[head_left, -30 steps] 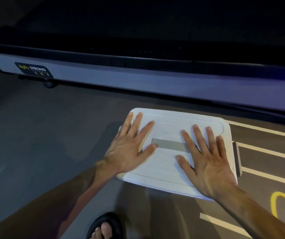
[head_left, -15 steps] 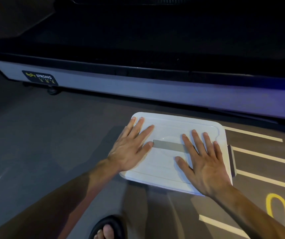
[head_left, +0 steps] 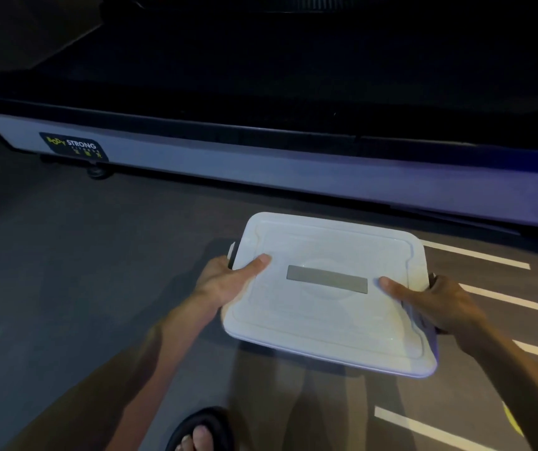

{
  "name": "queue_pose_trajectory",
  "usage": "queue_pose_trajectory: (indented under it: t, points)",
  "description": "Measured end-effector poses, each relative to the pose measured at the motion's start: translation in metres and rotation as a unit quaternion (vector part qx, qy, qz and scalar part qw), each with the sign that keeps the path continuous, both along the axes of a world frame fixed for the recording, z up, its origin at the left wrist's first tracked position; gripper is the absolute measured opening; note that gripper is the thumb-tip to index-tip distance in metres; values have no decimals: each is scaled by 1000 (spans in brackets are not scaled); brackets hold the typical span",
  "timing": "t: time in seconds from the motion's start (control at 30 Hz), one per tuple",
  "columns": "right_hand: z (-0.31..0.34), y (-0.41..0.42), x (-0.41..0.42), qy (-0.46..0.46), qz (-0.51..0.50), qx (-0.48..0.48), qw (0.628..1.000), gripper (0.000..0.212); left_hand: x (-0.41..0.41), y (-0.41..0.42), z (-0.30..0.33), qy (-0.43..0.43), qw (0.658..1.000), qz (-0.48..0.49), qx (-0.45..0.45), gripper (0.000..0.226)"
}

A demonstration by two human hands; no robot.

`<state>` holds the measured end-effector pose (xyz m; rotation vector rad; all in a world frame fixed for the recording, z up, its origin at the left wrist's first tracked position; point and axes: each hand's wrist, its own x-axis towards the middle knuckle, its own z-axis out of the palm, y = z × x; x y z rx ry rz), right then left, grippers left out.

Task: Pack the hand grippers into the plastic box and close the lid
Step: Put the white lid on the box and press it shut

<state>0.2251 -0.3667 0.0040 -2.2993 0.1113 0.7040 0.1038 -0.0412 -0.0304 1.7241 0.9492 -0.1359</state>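
Note:
The plastic box sits on the dark floor with its white lid on top; a grey strip runs across the lid's middle. My left hand grips the box's left side, thumb lying on the lid and fingers curled under the edge by a dark latch. On the right side my right hand holds the box the same way, thumb on the lid, fingers around a dark latch. The hand grippers are hidden; nothing shows through the lid.
A long treadmill base with a "Body Strong" label runs across the floor just behind the box. White floor lines lie to the right. My sandalled foot is at the bottom edge.
Both hands lay flat on the lid earlier; they have slid outward to the box's left and right sides and now grip its edges with thumbs on top.

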Motion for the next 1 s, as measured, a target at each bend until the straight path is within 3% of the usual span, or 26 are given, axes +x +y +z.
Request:
queue_pose_trajectory:
  t: [0.2,0.43,0.67,0.83,0.9,1.0]
  points:
    - [12,6,10,-2,33,-79,996,94,2,-7,7,2,993,-44,109,53]
    - [17,11,15,-19,106,-154,982,85,4,-18,17,47,980,-84,176,60]
    - [22,18,11,-71,139,-245,957,80,2,-32,22,44,959,-105,260,35]
    - [12,13,7,-62,121,-258,957,91,-3,-32,15,18,952,-122,280,29]
    - [-1,11,-6,-126,109,-264,950,93,-8,-30,10,-1,920,-177,350,49]
    - [-18,7,-27,-269,188,-226,917,78,-9,-30,10,-76,800,-324,500,63]
